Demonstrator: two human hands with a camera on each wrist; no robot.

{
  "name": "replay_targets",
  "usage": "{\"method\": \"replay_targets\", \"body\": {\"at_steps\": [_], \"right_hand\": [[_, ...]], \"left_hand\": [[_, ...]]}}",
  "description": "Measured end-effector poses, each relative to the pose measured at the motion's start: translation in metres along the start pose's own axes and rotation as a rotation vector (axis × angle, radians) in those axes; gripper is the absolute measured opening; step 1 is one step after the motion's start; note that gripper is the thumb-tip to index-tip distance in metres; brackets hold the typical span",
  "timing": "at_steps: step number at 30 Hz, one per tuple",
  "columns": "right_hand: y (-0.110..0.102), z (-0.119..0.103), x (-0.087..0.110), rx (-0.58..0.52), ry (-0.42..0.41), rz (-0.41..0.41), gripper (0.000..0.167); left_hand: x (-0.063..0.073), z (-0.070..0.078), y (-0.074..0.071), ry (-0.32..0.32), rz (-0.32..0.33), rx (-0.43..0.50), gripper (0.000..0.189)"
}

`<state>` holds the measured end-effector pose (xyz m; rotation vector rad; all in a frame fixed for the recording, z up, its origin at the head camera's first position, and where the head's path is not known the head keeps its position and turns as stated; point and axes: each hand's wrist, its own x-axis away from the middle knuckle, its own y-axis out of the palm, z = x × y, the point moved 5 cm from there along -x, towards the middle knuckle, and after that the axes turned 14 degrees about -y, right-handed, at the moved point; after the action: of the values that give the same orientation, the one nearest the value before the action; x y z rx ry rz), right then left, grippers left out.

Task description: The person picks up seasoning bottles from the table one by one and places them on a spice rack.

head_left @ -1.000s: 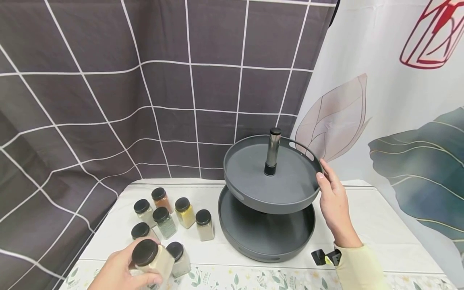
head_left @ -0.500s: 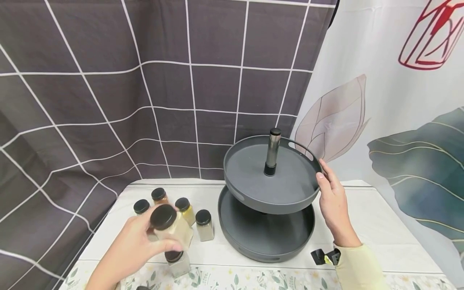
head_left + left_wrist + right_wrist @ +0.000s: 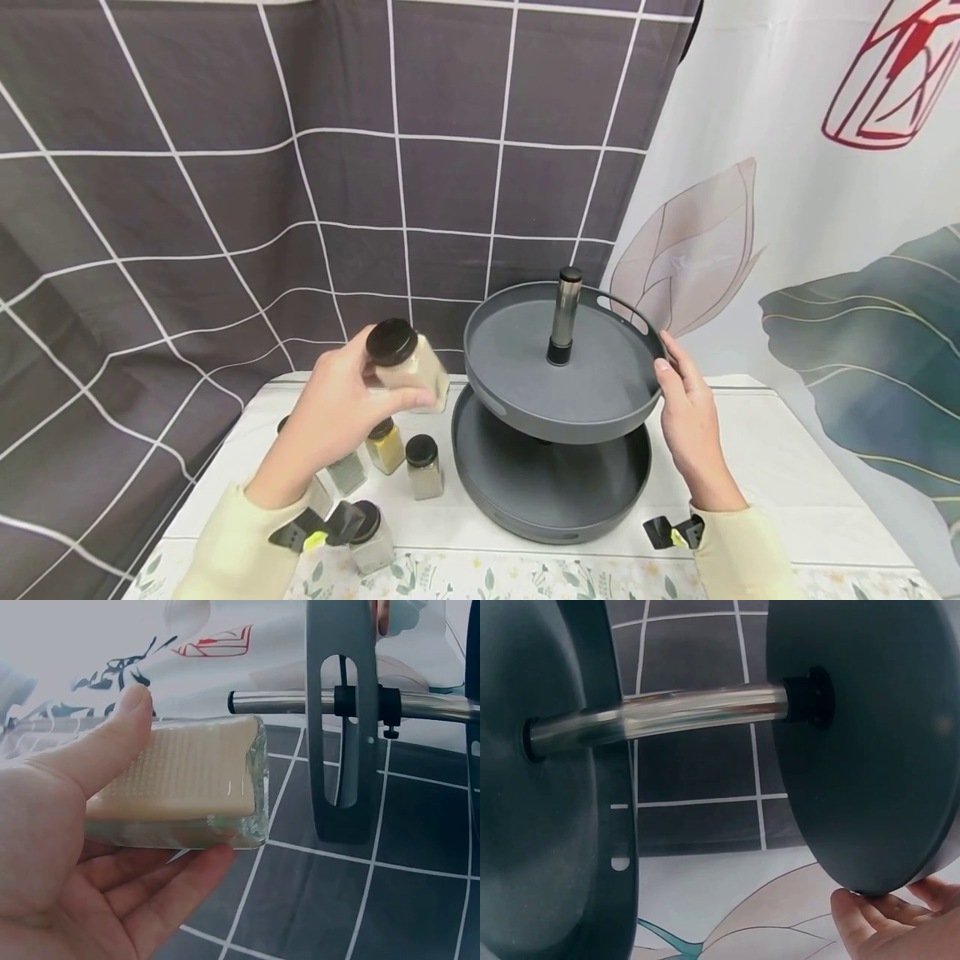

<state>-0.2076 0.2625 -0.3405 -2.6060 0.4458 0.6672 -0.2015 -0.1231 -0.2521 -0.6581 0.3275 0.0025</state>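
My left hand [image 3: 337, 408] grips a square glass spice jar [image 3: 420, 375] with a black lid, filled with cream-coloured powder. It is raised and tilted left of a grey two-tier round tray, its base pointing toward the tray. In the left wrist view the jar [image 3: 187, 772] lies across the hand, thumb on one face and fingers beneath. My right hand [image 3: 690, 425] holds the right rim of the upper tier [image 3: 517, 350], fingertips at its edge. The lower tier [image 3: 547, 496] stands on the table below. A metal post [image 3: 566, 312] rises through the upper tier.
Several black-lidded spice jars stand left of the tray: a yellow one [image 3: 386, 450], a pale one [image 3: 425, 479], a greenish one [image 3: 347, 475] and a front one [image 3: 372, 550]. The left arm covers others. A dark grid-patterned curtain [image 3: 450, 183] hangs behind the white table [image 3: 787, 467].
My left hand has lifted the cream-powder jar up and to the right, from the front left over the other jars toward the upper tier. The right hand and the tray have stayed put.
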Motion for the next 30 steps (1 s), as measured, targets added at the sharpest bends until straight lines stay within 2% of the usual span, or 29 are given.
{"method": "replay_targets", "body": {"at_steps": [5,10,17,22,30], "right_hand": [[-0.001,0.001,0.0,0.002,-0.002,0.005,0.051],[-0.002,0.002,0.001,0.018,-0.001,0.002,0.051],[-0.002,0.001,0.0,0.015,-0.009,-0.012,0.052],[-0.002,0.001,0.0,0.015,-0.014,-0.013,0.052],[-0.004,0.001,0.0,0.026,-0.012,-0.024,0.052]], "left_hand": [[-0.017,0.013,0.005,0.013,-0.009,0.013,0.059],[-0.031,0.019,0.01,0.014,-0.025,0.01,0.058],[-0.049,0.022,0.016,0.015,-0.03,-0.002,0.055],[-0.063,0.023,0.025,0.005,-0.035,0.034,0.053],[-0.077,0.026,0.046,-0.013,-0.038,0.02,0.052]]}}
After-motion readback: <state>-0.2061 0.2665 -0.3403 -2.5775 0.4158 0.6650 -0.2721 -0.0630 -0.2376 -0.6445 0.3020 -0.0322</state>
